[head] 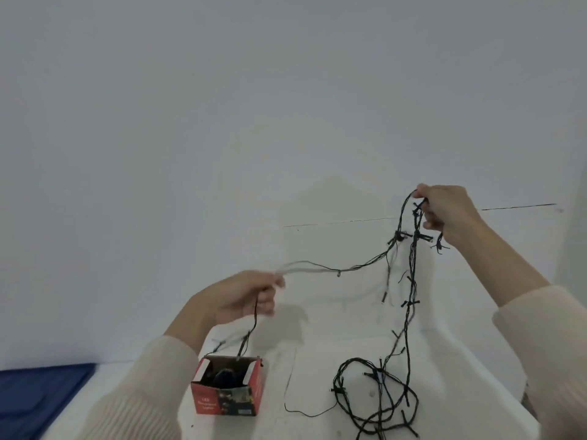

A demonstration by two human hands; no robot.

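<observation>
A dark string of LED lights [409,312] hangs from my right hand [444,211], which grips a bunch of its loops, raised at the right. The string's lower part lies in a loose coil [374,398] on the white surface. My left hand [241,295] pinches another stretch of the same wire, lower and to the left. From that hand the wire drops into an open red cardboard box [227,389] with more dark wire inside. Between the two hands the wire sags, blurred near my left fingers.
The white surface [317,344] meets a plain pale wall [286,106] behind. A dark blue mat [35,398] lies at the lower left. A thin loose wire end [305,411] trails on the surface between the box and the coil.
</observation>
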